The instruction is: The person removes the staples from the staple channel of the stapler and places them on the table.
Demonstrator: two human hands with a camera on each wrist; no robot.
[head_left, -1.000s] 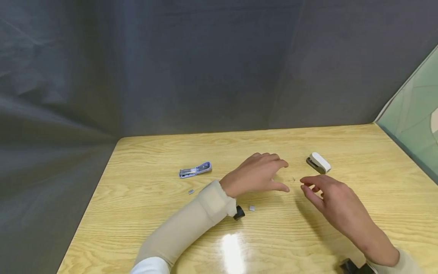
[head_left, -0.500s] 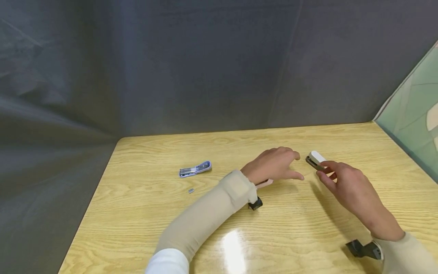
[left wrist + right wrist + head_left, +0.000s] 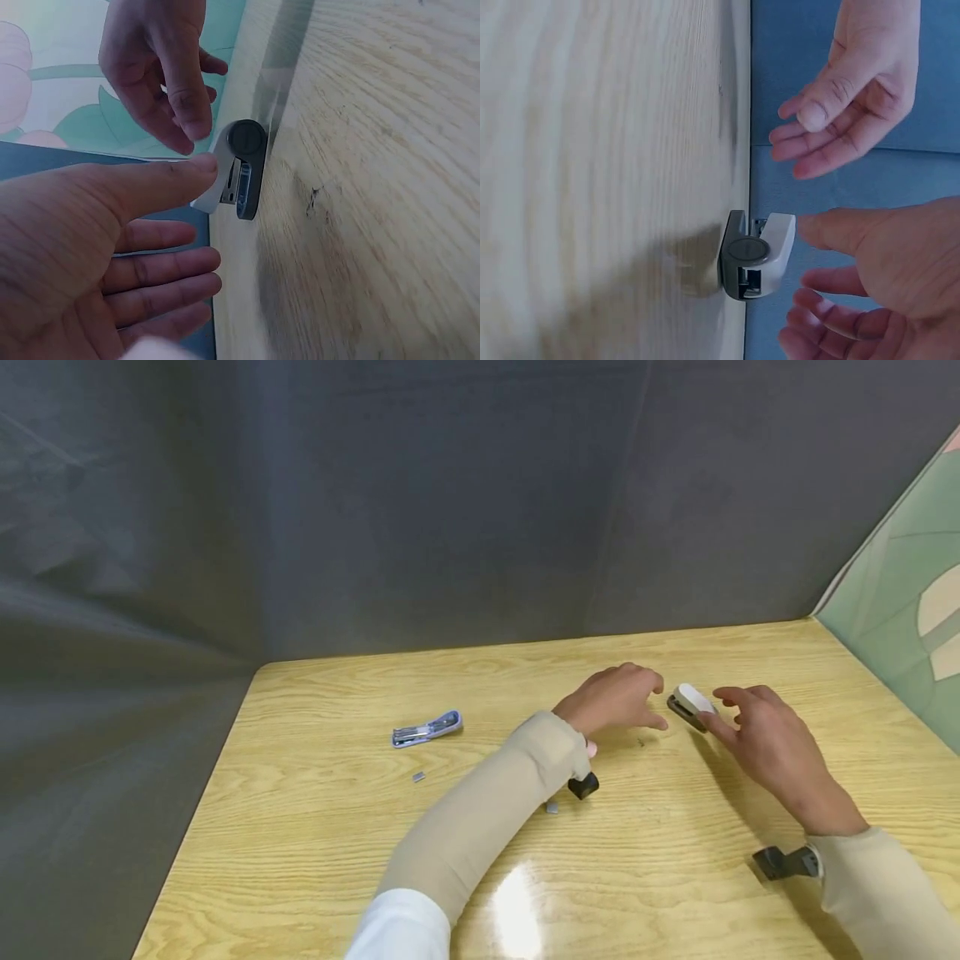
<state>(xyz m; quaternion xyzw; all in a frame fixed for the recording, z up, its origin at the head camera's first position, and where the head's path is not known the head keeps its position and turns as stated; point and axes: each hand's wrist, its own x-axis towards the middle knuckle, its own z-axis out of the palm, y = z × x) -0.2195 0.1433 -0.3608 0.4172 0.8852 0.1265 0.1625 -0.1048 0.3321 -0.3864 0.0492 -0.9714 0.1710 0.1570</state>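
- Stapler (image 3: pixel 691 705): white, on the table (image 3: pixel 315 860) between both hands, toward the far right.
- Right hand (image 3: pixel 757 739): fingers loose, thumb tip at the stapler's top, nothing gripped.
- Left hand (image 3: pixel 617 697): relaxed, fingers out, just beside the stapler.
- Risk: a one-sided nudge may slide or tip the stapler before either hand grips it.

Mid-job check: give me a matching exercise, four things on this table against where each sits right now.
Things:
1. white stapler
2. blue stapler
3. left hand
4. right hand

Places:
A. lying alone toward the table's left side
B. just right of the white stapler
C. between the two hands
D. just left of the white stapler

Pairs: 1-C, 2-A, 3-D, 4-B
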